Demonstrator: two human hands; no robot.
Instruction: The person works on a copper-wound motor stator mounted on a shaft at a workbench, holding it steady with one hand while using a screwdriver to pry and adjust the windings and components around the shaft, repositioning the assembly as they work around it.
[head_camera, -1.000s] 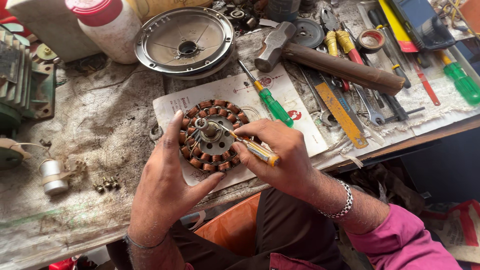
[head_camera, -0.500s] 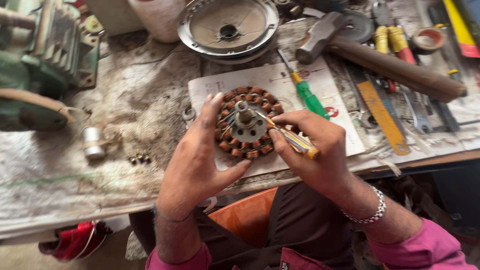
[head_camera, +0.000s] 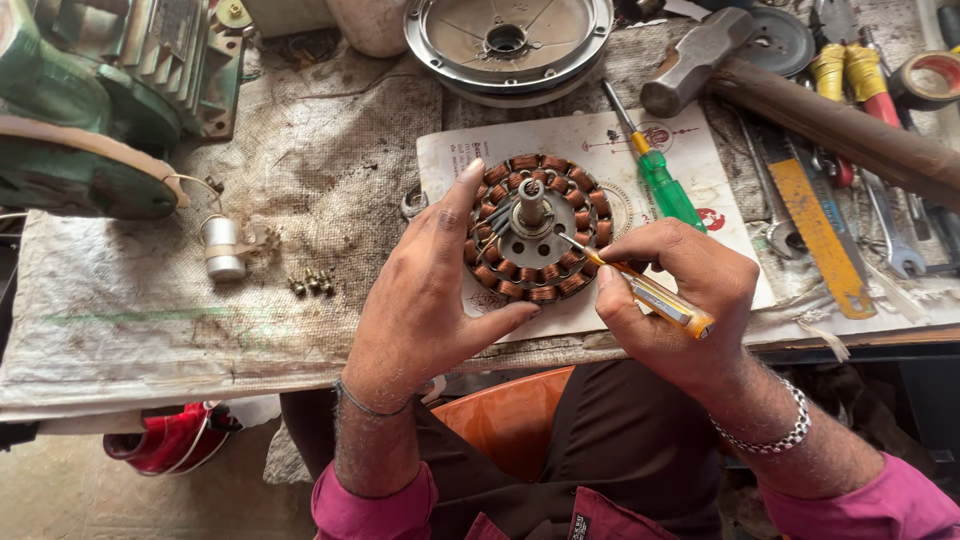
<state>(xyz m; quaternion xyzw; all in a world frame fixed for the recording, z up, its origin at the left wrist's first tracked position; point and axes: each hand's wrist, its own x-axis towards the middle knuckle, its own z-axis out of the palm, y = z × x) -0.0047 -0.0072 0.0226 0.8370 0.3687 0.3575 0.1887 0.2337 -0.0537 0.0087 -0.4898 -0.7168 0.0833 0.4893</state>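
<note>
Motor stator (head_camera: 535, 225), a ring of copper coils around a grey hub with an upright shaft, lies on a printed paper sheet (head_camera: 600, 150) near the front edge of the cloth-covered bench (head_camera: 150, 300).

Left hand (head_camera: 425, 290) cups the stator's left side: fingers straight, fingertip at the top rim, thumb under the near edge. It braces rather than clamps.

Right hand (head_camera: 680, 300) pinches a small yellow-handled screwdriver (head_camera: 650, 295) between thumb and fingers, tip aimed at the hub just right of the shaft. Exact contact point is hard to make out; it may be on a screw or in a slot.

Risks, as judged:
- The tip sits just beside the windings. A slip outward could nick the wire.
- The loose brace could let the stator turn or slide on the paper under pressure.
- The small brass screws (head_camera: 310, 283) lie loose on the cloth and could roll off if the bench is jolted.
- The green screwdriver (head_camera: 660, 185) and hammer (head_camera: 760, 90) lie near the right wrist.
</note>
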